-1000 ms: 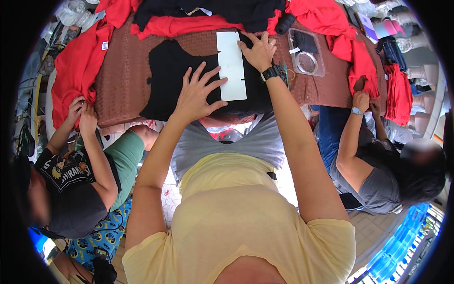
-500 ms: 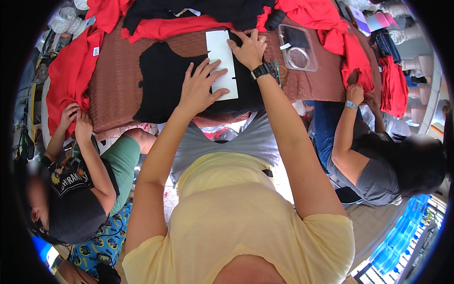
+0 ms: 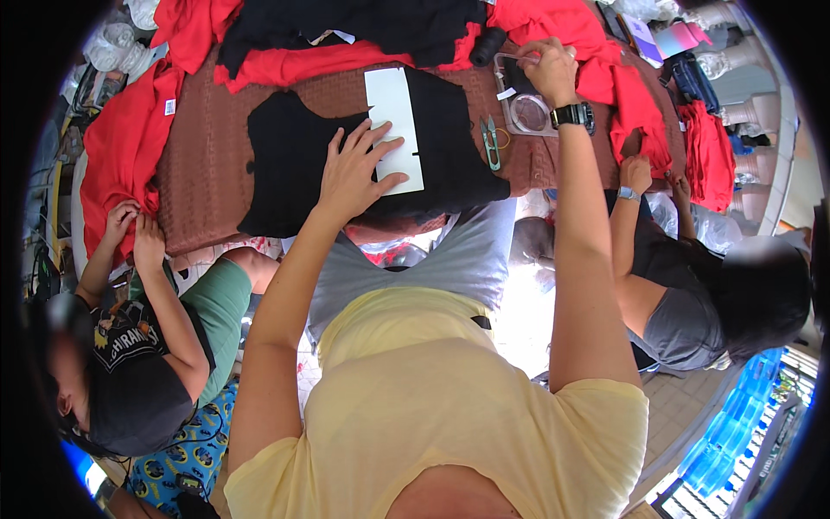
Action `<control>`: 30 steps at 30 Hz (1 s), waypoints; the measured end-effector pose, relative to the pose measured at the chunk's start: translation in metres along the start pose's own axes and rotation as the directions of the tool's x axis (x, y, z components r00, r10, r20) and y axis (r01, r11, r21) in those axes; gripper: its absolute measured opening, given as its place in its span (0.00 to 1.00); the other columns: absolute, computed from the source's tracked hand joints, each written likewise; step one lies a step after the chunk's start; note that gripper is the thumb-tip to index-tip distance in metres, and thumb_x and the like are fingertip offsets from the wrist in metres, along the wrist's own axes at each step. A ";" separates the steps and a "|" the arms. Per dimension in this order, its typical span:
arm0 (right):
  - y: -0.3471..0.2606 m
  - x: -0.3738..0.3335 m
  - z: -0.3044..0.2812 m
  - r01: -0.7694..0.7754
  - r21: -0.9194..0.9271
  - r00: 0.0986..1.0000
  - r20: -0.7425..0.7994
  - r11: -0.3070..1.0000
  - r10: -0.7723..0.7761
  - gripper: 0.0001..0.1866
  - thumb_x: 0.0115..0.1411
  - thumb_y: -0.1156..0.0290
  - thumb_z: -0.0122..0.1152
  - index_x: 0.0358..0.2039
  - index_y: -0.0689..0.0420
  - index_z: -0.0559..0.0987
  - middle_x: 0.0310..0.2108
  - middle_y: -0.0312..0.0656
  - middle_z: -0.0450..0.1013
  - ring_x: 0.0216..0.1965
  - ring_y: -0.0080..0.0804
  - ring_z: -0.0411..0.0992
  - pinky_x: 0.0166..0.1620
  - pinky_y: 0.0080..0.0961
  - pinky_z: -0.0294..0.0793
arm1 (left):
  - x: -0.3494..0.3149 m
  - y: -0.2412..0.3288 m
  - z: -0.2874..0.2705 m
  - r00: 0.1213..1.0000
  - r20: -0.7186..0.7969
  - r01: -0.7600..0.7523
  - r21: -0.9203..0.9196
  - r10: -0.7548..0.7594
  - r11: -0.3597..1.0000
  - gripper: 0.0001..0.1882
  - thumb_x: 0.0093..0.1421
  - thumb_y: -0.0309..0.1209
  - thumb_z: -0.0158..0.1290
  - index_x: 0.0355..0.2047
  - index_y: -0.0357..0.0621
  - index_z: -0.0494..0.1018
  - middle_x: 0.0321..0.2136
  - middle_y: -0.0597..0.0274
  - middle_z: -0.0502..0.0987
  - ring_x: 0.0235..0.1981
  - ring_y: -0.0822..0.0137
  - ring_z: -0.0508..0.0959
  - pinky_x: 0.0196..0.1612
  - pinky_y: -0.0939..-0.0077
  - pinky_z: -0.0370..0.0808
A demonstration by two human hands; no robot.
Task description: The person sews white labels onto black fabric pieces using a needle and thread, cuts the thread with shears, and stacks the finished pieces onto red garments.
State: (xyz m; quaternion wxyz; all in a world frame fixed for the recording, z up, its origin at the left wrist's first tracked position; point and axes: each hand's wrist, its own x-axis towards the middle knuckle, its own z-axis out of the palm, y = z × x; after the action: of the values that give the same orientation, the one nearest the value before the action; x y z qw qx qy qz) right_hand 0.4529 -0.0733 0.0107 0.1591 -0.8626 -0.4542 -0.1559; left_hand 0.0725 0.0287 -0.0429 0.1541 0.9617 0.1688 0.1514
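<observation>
My left hand (image 3: pixel 356 169) lies open, fingers spread, on a white notched card strip (image 3: pixel 393 99). The strip rests upright across a flat black cloth piece (image 3: pixel 294 160) on the table. Over at the right, my right hand (image 3: pixel 553 73), with a dark watch on its wrist, is above a clear plastic tray (image 3: pixel 553 131). Its fingers are bent together near the tray's far side; whatever is between them I cannot make out. Inside the tray lies a clear round ring-shaped item (image 3: pixel 529 112). Green thread snips (image 3: pixel 491 143) sit between the cloth and the tray.
Red garments (image 3: pixel 130 130) hang over the table's left side, and more red cloth (image 3: pixel 596 82) lies at the right. A black garment (image 3: pixel 277 30) and a dark thread spool (image 3: pixel 488 46) are at the back. One person works on each side, hands on red cloth.
My right hand has lifted off the card strip and moved right to the plastic tray, uncovering the snips. The left hand still presses on the strip.
</observation>
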 end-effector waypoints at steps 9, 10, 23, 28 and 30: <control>0.007 -0.003 0.021 0.343 -0.212 0.930 0.211 0.915 -0.300 0.13 0.45 0.66 0.71 0.32 0.31 0.88 0.55 0.31 0.66 0.55 0.46 0.63 0.55 0.46 0.66 | 0.001 0.000 0.001 1.000 -0.003 -0.007 0.004 0.007 1.000 0.30 0.57 0.54 0.59 0.57 0.59 0.74 0.64 0.66 0.67 0.69 0.55 0.60 0.69 0.40 0.51; 0.004 -0.004 0.021 0.358 -0.240 0.927 0.208 0.902 -0.312 0.13 0.45 0.66 0.71 0.32 0.30 0.88 0.55 0.32 0.66 0.56 0.46 0.63 0.55 0.46 0.65 | 0.001 0.001 0.000 1.000 0.003 -0.001 0.007 0.001 1.000 0.30 0.57 0.54 0.60 0.57 0.59 0.74 0.64 0.66 0.67 0.69 0.56 0.60 0.69 0.42 0.50; 0.006 0.009 0.029 0.339 -0.279 0.911 0.336 0.898 -0.239 0.16 0.47 0.57 0.72 0.35 0.52 0.86 0.58 0.36 0.65 0.60 0.50 0.60 0.59 0.51 0.63 | 0.001 0.003 -0.002 1.000 0.011 0.013 0.015 -0.013 1.000 0.30 0.56 0.53 0.61 0.57 0.61 0.74 0.64 0.69 0.67 0.69 0.58 0.59 0.70 0.45 0.50; 0.017 0.016 0.049 0.340 -0.268 0.916 0.312 0.901 -0.253 0.17 0.47 0.58 0.70 0.37 0.52 0.86 0.57 0.38 0.66 0.60 0.52 0.61 0.58 0.53 0.63 | 0.000 0.003 -0.001 1.000 0.003 0.013 0.014 -0.013 1.000 0.30 0.56 0.53 0.61 0.57 0.60 0.74 0.64 0.69 0.67 0.69 0.59 0.59 0.70 0.45 0.50; 0.019 0.018 0.050 0.319 -0.257 0.914 0.337 0.912 -0.225 0.18 0.47 0.58 0.70 0.38 0.52 0.85 0.57 0.38 0.66 0.59 0.52 0.61 0.58 0.54 0.63 | 0.000 0.003 -0.001 1.000 0.007 0.017 0.019 -0.017 1.000 0.30 0.56 0.53 0.61 0.57 0.60 0.74 0.64 0.69 0.67 0.69 0.59 0.60 0.70 0.45 0.50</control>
State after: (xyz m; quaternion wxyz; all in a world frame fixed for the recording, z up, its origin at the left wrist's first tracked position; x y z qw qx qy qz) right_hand 0.4844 -0.0494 -0.0296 -0.0710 -0.8175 -0.5603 -0.1128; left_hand 0.0730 0.0259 -0.0407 0.1470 0.9622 0.1776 0.1452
